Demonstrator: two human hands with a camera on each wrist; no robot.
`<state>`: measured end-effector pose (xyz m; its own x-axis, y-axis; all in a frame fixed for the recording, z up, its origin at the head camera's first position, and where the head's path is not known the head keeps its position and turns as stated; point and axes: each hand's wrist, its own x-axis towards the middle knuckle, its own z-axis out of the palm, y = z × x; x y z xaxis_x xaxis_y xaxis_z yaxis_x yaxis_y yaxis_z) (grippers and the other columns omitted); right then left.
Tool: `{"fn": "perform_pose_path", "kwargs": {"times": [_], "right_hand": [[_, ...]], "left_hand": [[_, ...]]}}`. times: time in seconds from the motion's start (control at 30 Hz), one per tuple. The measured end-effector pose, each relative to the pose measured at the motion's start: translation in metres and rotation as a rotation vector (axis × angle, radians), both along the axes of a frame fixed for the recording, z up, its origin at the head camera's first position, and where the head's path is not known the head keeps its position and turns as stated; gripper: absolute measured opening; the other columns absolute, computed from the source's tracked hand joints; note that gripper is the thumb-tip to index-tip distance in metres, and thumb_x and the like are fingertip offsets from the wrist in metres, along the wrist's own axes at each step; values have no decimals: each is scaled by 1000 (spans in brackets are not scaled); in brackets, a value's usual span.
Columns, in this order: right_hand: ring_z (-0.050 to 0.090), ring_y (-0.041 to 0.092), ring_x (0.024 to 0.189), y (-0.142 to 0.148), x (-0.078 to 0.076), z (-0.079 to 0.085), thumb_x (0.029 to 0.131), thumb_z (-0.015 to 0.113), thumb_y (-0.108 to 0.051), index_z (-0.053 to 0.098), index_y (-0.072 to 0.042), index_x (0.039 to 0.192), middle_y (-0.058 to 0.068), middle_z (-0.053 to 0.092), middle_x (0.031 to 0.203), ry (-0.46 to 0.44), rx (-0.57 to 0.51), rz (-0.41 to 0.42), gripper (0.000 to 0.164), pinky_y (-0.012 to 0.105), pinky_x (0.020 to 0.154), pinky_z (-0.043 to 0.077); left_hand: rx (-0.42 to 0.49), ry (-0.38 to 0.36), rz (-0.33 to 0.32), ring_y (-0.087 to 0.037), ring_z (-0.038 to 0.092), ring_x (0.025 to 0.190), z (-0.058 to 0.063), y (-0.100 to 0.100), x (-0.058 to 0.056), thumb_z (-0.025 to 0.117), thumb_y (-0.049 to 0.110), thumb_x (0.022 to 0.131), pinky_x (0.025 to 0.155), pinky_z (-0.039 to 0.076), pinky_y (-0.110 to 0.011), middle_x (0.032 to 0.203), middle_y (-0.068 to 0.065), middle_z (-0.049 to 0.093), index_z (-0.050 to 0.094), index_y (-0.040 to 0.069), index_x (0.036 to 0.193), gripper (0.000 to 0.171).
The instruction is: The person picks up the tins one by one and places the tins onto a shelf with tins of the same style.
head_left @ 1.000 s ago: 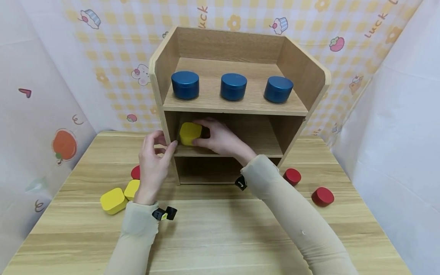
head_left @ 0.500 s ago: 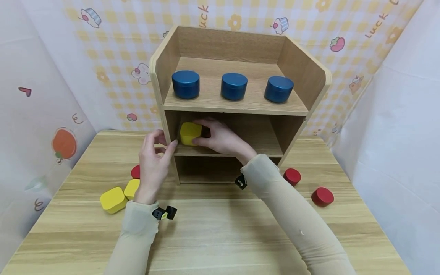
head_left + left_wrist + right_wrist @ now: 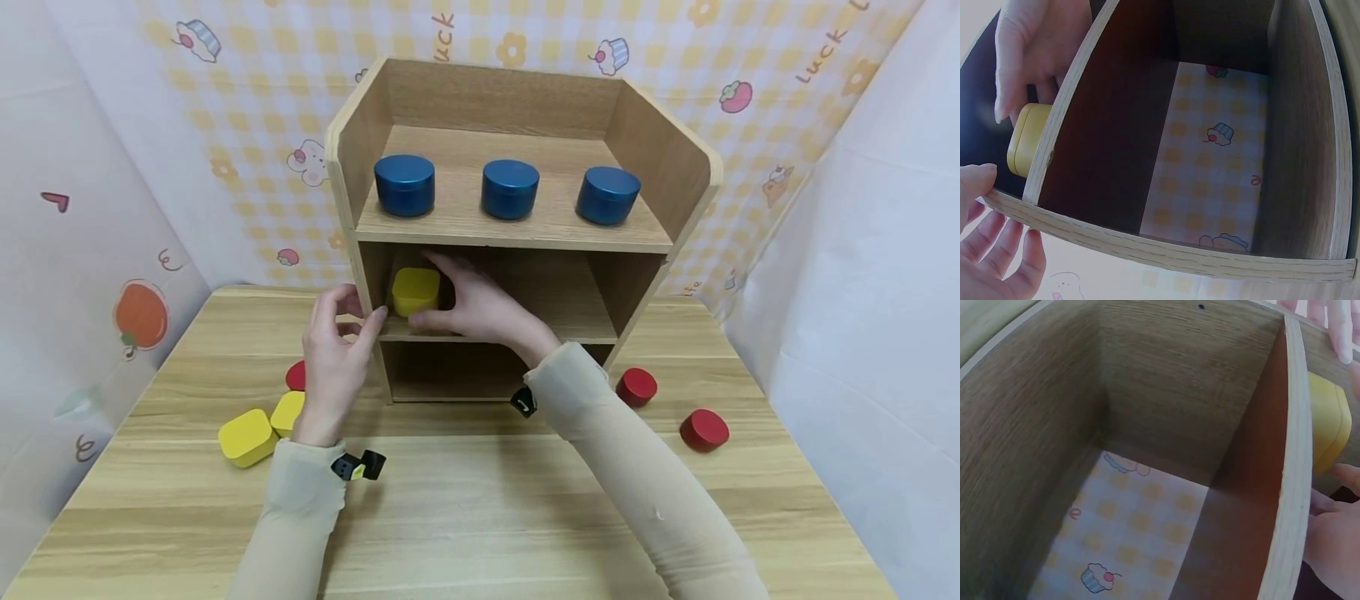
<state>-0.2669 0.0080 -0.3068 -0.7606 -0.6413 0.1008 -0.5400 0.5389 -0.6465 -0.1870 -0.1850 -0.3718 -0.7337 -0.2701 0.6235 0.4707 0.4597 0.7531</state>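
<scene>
A wooden shelf unit [image 3: 487, 242] stands on the table. In its middle compartment, near the left wall, sits a yellow rounded-square box [image 3: 415, 290], also visible in the left wrist view beside the middle board. My right hand [image 3: 487, 307] reaches into that compartment, thumb and forefinger spread around the box's right side; the thumb lies low in front of it and the forefinger is raised over its back. My left hand [image 3: 337, 354] holds the unit's left side panel [image 3: 1166, 247] at the front edge, thumb inside and the other fingers outside.
Three round blue tins [image 3: 510, 190] stand on the top shelf. Yellow boxes [image 3: 247, 437] and a partly hidden red tin [image 3: 296, 376] lie left of the unit. Right of it are two red tins, one nearer the unit [image 3: 637, 387] and one farther out [image 3: 705, 430].
My right thumb and forefinger have spread apart, letting go of the yellow box, which stays in place on the shelf. The left hand has not moved.
</scene>
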Motion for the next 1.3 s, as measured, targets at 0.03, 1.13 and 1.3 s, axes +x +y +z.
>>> {"fn": "perform_pose_path", "kwargs": {"times": [0.03, 1.13, 1.3], "right_hand": [[27, 18, 141, 0, 1, 0, 84, 76, -44, 23, -18, 156, 4, 26, 158, 14, -10, 5, 93, 34, 114, 25], [42, 19, 130, 117, 87, -2, 85, 76, -7, 50, -12, 142, 0, 40, 148, 260, -509, -147, 63, 40, 98, 44], [46, 32, 125, 142, 91, -2, 85, 65, 14, 50, 7, 136, 16, 48, 140, 170, -800, -116, 54, 32, 95, 46]], "left_hand": [[0, 0, -2, -13, 52, 94, 0, 0, 0, 73, 7, 88, 71, 46, -21, 107, -13, 57, 56, 1, 122, 39], [-14, 32, -3, -14, 53, 94, 1, 1, 1, 71, 9, 89, 70, 46, -21, 105, -13, 57, 57, 0, 120, 35], [-13, 29, -8, -13, 53, 94, 2, 1, 1, 71, 10, 90, 71, 47, -22, 105, -13, 57, 57, 0, 120, 35]]}}
